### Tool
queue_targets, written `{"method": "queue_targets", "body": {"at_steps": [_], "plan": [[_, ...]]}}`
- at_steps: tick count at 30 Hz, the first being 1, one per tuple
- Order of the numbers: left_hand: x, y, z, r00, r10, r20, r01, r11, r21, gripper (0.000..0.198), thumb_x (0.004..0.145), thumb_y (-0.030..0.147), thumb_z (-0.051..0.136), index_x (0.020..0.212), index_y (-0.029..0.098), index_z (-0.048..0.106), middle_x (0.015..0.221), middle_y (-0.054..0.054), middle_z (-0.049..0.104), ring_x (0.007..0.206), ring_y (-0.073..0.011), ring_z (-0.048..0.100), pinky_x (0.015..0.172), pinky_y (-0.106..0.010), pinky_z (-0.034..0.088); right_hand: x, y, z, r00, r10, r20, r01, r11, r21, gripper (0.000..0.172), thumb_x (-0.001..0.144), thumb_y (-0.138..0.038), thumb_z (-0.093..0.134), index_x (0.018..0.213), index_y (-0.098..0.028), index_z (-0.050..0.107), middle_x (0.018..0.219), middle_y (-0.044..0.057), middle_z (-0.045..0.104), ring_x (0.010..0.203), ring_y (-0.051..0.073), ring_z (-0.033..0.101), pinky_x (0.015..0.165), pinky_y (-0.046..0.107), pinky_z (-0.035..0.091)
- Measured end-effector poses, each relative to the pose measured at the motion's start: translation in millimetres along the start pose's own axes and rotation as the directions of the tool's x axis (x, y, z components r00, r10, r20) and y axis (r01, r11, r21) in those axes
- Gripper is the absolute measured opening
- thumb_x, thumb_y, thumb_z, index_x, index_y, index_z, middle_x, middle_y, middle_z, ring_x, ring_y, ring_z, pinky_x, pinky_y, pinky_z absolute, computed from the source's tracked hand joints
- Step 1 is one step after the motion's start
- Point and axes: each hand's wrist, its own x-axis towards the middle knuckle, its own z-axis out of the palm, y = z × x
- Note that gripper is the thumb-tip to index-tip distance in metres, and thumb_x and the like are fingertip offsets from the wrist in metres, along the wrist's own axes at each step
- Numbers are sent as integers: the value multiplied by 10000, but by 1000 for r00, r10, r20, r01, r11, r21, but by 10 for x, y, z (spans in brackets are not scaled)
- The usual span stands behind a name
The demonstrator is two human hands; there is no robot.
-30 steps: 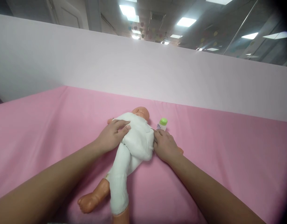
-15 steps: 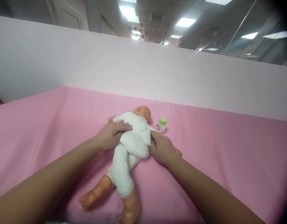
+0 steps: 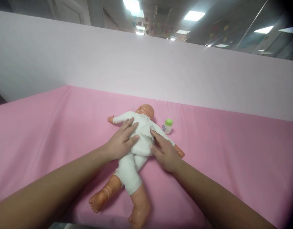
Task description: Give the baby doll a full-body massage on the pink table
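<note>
A baby doll (image 3: 143,144) with a cloth body in white lies on the pink sheet, its head toward the far side and its bare lower legs toward me. Spread over the left side of its torso is my left hand (image 3: 122,140), fingers apart. Against the right side of the torso rests my right hand (image 3: 164,151), thumb and fingers apart, fingertips by a loose white flap (image 3: 147,129). Neither hand grips anything that I can see. Beyond my right hand stands a small clear bottle (image 3: 167,126) with a green cap.
The pink sheet (image 3: 220,149) covers the padded surface. A pale wall panel (image 3: 137,63) runs along the far side and the left. Above it, glass shows ceiling lights.
My left hand has spread its fingers on the torso, and my right hand's fingers have opened. The doll's legs have shifted slightly right, and its right-side arm shows more.
</note>
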Motion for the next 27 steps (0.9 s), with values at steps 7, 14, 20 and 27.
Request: {"method": "queue_targets", "body": {"at_steps": [7,14,20,27], "plan": [[12,30,241,996,-81,37,85,988,-131,854,1023,704,411,1689,190,268,1776,-102,37,1637,-349,1,1317,-579,138,13,67,181,993,114,32,-111,991,-68,1097,906,-643,705,1707,-281,48,1785,93,51,1652,326,12,1310,616,197],[52,-111,180,992,-16,129,38,984,-172,948,979,750,469,1692,166,245,1771,-145,37,1638,-352,20,1317,-578,131,21,-37,173,982,183,37,-180,981,-72,1239,782,-688,802,1702,-324,55,1784,107,56,1649,349,19,1284,646,242],[89,-210,74,957,116,264,-82,987,-137,1214,734,801,757,1685,224,271,1770,-163,94,1622,-439,-29,1288,-650,149,-22,-228,208,949,311,52,-303,945,-124,1261,752,-711,801,1694,-378,33,1772,76,-166,1634,406,101,1255,651,293],[133,-285,-59,909,139,393,-87,985,-147,1482,576,708,909,1718,242,87,1771,-160,-99,1609,-487,-15,1292,-627,159,35,-180,-39,922,328,205,-316,944,-93,1341,691,-514,911,1688,-414,19,1781,63,-120,1635,373,133,1273,591,283]]}}
